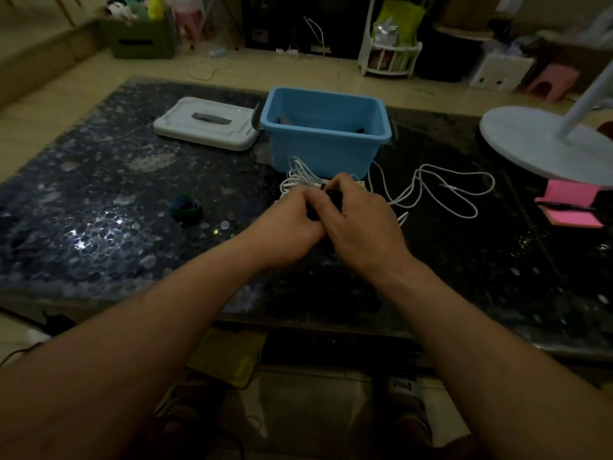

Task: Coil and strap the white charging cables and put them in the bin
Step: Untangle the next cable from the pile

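Coiled white cable bundle (297, 178) in frt of open blue bin (318, 154), 2nd cable (448, 191) loose at rt

On the table (99, 194) the lid (205, 124) lies left of the bin (325, 151), cables (431, 190) before it, lamp base (537, 151) right.

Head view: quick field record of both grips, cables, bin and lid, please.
left grip: holds coiled cable
right grip: curled round dark strap at the coil
loose cable: uncoiled on table, right of both grips
bin: open, behind the coil
lid: flat on table, left of bin
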